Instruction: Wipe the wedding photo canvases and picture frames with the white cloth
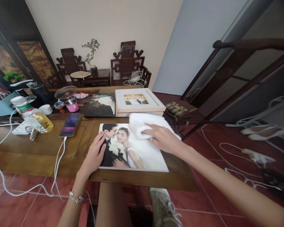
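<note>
At the left of the desk (38, 148), a bottle (39, 121) of yellow liquid sits beside a phone (70, 125) on a white cable. Toward the middle, the left hand (94, 156) rests flat, fingers spread, on the left edge of the photo print (142, 154). The print lies flat near the front edge, long axis left to right, image top pointing away from the person. At its far right corner, the right hand (164, 138), fingers extended, presses a white cloth (139, 124) onto the print.

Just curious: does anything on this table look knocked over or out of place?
A bottle of yellow liquid seems to lie on its side at the left end of the table, no spill visible. A white cable hangs over the front edge.
</note>
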### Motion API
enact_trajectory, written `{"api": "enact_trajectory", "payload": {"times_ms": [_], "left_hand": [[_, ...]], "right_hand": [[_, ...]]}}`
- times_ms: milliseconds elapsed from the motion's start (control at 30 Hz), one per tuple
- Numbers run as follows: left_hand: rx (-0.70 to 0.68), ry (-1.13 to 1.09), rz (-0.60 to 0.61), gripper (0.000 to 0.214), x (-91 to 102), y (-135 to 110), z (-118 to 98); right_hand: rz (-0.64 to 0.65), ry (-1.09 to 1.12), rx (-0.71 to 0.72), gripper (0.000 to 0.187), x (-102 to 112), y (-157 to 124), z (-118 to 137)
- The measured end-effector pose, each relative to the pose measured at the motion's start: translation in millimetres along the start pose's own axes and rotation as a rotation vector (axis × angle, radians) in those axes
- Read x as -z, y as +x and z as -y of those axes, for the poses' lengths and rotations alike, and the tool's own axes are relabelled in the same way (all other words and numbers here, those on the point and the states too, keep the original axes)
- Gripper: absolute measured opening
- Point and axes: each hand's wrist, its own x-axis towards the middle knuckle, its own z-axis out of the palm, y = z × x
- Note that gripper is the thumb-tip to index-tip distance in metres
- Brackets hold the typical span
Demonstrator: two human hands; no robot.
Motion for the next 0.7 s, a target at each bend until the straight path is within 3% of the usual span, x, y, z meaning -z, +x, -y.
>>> {"api": "enact_trajectory", "payload": {"times_ms": [67, 167, 267, 367, 500, 700], "left_hand": [[-0.003, -0.009, 0.013, 0.047, -0.2, 0, -1], [-0.015, -0.016, 0.037, 0.048, -0.6, 1, -1], [-0.015, -0.002, 0.047, 0.048, -1.4, 1, 0], [-0.023, 0.010, 0.053, 0.047, -2.0, 0, 3], [-0.037, 0.014, 0.065, 0.046, -1.0, 1, 5], [-0.021, 0.016, 0.089, 0.047, 2.0, 2, 3]], "right_hand": [[-0.047, -0.043, 0.046, 0.050, -6, -23, 2], [-0.160, -0.047, 0.148, 0.039, -12, -63, 26], [-0.264, 0.028, 0.229, 0.028, -8, -100, 58], [-0.273, 0.063, 0.299, 0.029, -1, -117, 73], [-0.213, 0.060, 0.264, 0.032, -1, -99, 57], [-0.055, 0.016, 0.187, 0.051, -5, -16, 9]]}}
